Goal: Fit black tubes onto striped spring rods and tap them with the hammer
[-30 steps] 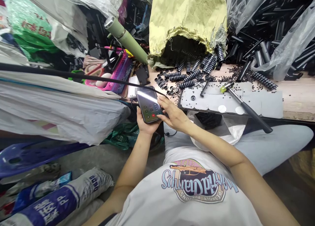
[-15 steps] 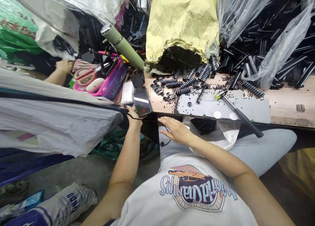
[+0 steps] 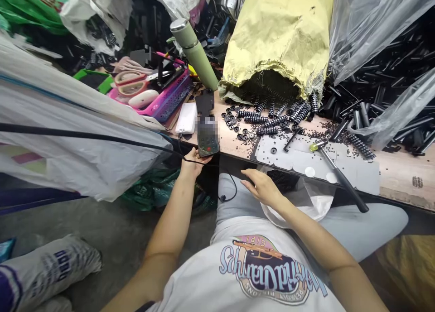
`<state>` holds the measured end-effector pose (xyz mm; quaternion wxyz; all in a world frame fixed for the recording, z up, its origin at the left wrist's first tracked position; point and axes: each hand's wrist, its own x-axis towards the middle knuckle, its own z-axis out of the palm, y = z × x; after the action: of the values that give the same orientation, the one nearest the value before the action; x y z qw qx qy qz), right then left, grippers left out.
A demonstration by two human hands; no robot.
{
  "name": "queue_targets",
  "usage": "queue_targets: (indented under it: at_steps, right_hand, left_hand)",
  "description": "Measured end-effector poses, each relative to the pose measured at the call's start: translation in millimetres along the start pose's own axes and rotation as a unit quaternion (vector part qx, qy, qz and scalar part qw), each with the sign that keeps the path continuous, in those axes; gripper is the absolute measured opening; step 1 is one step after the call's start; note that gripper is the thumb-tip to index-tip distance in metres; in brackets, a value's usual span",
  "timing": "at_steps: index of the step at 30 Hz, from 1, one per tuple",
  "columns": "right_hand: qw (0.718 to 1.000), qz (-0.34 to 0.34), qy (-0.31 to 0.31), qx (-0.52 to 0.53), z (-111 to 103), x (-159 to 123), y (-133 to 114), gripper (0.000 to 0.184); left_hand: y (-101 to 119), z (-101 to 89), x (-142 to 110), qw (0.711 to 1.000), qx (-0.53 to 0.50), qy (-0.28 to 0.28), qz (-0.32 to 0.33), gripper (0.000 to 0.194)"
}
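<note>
My left hand [image 3: 192, 164] is at the table's front edge, its fingers closed around the near end of a dark smartphone [image 3: 208, 142] whose screen shows a red dot. A thin black cord [image 3: 170, 152] crosses over this hand, and a loop of it hangs by my lap. Beside the phone lies a white power bank [image 3: 186, 118]. Above my lap, just off the table edge, my right hand [image 3: 263, 185] is held with its fingers stretched out and nothing in them.
A mallet [image 3: 340, 178] overhangs the table edge from a grey mat [image 3: 367, 176]. Ridged black rollers [image 3: 268, 131] spill from a yellow sack [image 3: 278, 36]. A green flask [image 3: 195, 54] leans by a pink basket [image 3: 170, 97] with scissors. Black tubes [image 3: 377, 103] are piled at right.
My left hand has moved from the white power bank's cord end to the phone and taken hold of it. The view has shifted left. The other person's hand is out of view.
</note>
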<state>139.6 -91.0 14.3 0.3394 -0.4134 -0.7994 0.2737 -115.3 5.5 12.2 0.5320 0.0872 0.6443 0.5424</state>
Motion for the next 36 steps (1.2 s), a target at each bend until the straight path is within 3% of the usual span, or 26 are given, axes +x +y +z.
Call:
queue_targets:
  at_steps: [3,5,6,7,9,11,12,13,14,16,19,22,25,28,30,32,34,36]
  right_hand:
    - [1.000,0.006,-0.006,-0.002,1,0,1,0.029]
    - [1.000,0.010,0.009,-0.005,-3,0,4,0.027]
    - [1.000,0.013,0.024,-0.008,-8,1,7,0.027]
    - [0.999,0.019,0.045,-0.014,-14,2,10,0.026]
    - [0.993,0.044,0.100,-0.035,-32,4,21,0.027]
    - [0.982,0.086,0.158,-0.065,-53,7,35,0.027]
    - [0.974,0.106,0.182,-0.082,-63,9,43,0.027]
    - [0.967,0.123,0.198,-0.101,-72,12,51,0.027]
    - [0.962,0.134,0.205,-0.122,-80,16,58,0.027]
    - [0.955,0.141,0.197,-0.173,-90,26,69,0.025]
    - [0.943,0.141,0.138,-0.269,-93,50,79,0.026]
    - [0.925,0.147,0.041,-0.349,-94,80,85,0.030]
    - [0.917,0.153,-0.017,-0.368,-98,98,90,0.033]
    - [0.932,0.162,0.028,-0.324,-101,98,87,0.030]
    - [0.945,0.164,0.078,-0.272,-96,92,79,0.026]
    - [0.955,0.157,0.094,-0.234,-85,83,66,0.024]
    - [0.960,0.142,0.072,-0.229,-73,72,53,0.021]
    - [0.956,0.136,0.043,-0.257,-65,60,42,0.020]
  left_hand:
    - [-1,-2.9,-5,0.999,0.021,0.030,0.014,0.036]
    - [0,-6.2,-14,0.987,0.022,0.120,0.109,0.034]
    - [1,-8.4,-21,0.968,0.014,0.166,0.188,0.031]
    - [1,-10.6,-30,0.937,0.005,0.202,0.285,0.029]
    - [-3,-12.5,-51,0.839,-0.015,0.229,0.493,0.028]
    - [-12,-5.8,-73,0.735,-0.006,0.196,0.649,0.031]
    - [-19,2.5,-82,0.716,0.030,0.146,0.682,0.034]
    - [-26,14.4,-88,0.720,0.079,0.080,0.685,0.035]
    - [-32,29.6,-92,0.742,0.148,-0.007,0.653,0.034]
    - [-42,66.5,-92,0.779,0.262,-0.137,0.552,0.027]
    - [-46,119.1,-74,0.770,0.374,-0.159,0.491,0.019]
    - [-48,148.1,-51,0.742,0.432,-0.165,0.486,0.013]
    - [-51,154.4,-33,0.743,0.435,-0.197,0.469,0.005]
    - [-50,150.2,-33,0.794,0.362,-0.245,0.422,0.008]
    - [-46,145.8,-45,0.843,0.254,-0.275,0.385,0.016]
    - [-38,141.2,-62,0.881,0.136,-0.271,0.363,0.024]
    - [-31,136.4,-78,0.897,0.069,-0.247,0.360,0.030]
    - [-29,131.1,-85,0.898,0.077,-0.238,0.363,0.037]
